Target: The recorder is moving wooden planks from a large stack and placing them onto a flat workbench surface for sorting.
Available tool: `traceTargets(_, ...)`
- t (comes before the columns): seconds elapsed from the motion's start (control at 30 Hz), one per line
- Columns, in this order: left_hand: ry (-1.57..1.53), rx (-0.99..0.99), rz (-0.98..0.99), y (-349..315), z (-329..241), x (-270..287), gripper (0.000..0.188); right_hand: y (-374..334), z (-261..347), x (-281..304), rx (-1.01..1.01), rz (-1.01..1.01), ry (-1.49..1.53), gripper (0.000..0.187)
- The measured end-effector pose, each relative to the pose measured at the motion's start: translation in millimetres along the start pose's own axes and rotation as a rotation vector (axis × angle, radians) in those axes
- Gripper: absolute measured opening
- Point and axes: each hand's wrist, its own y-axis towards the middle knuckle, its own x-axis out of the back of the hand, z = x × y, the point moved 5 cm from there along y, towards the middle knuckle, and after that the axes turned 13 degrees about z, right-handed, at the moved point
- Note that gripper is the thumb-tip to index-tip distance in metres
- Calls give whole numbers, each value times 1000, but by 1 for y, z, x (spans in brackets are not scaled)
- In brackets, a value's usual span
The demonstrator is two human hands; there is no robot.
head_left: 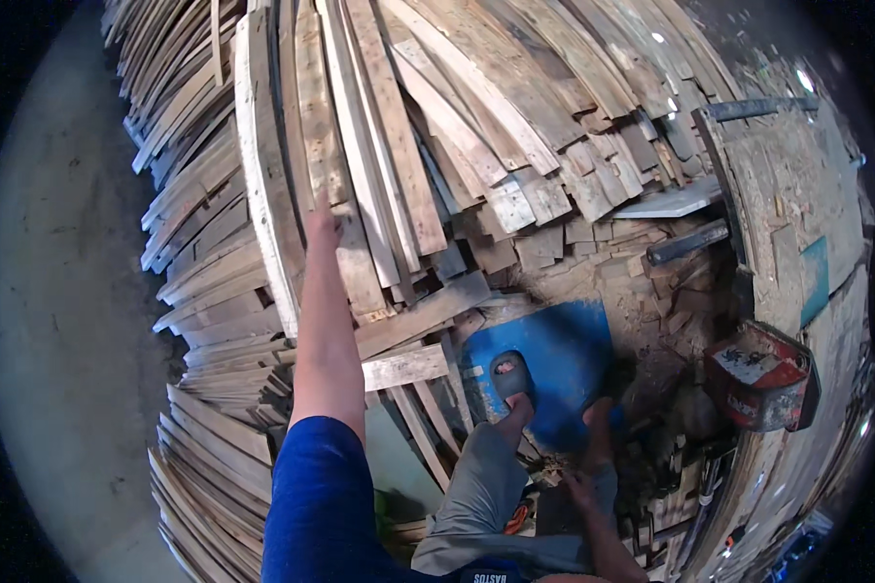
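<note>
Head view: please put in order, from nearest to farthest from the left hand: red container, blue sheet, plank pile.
1. Plank pile, right at the left hand.
2. Blue sheet, lower right of the hand, by the feet.
3. Red container, farther to the right.

The boards [320, 117] are bare, matt wood, rough-sawn by the look of them, their faces stained and knotty; a few have paler, cleaner edges. Wood scraps [666, 282] with ragged, broken ends lie past the blue sheet's right edge. The sheet [554, 335] itself seems plastic, fairly smooth and scuffed; near its left edge is a dark, matt sandal [504, 368], perhaps rubber. At the bench's left edge I see a red tub [749, 413], apparently plastic, dirt-crusted. The bench [783, 199] is dusty, worn wood. Sleeve [316, 486] and trousers [476, 481] are matt cloth; the floor [63, 291], smooth and dull.
</note>
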Motion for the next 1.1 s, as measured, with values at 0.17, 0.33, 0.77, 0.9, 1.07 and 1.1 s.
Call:
traceTargets(0.17, 10, -32, -37, 3, -38, 64, 52, 0, 25, -6, 44, -47, -45, 43)
traceTargets(0.33, 851, -146, -31, -21, -100, -14, 71, -11, 30, -6, 37, -24, 1, 41)
traceTargets(0.77, 1088, 64, -89, -50, -75, -17, 66, -13, 31, -2, 12, -97, 102, 36)
traceTargets(0.9, 1159, 119, 76, -77, -68, -31, 64, 4, 0, 5, -12, 25, 16, 42)
traceTargets(1.07, 1177, -118, 171, -156, -9, 21, 58, -25, 81, 13, -35, 73, 143, 51)
traceTargets(1.1, 1105, -191, 252, -186, 13, -1, 55, -20, 89, 18, -35, 52, 137, 51)
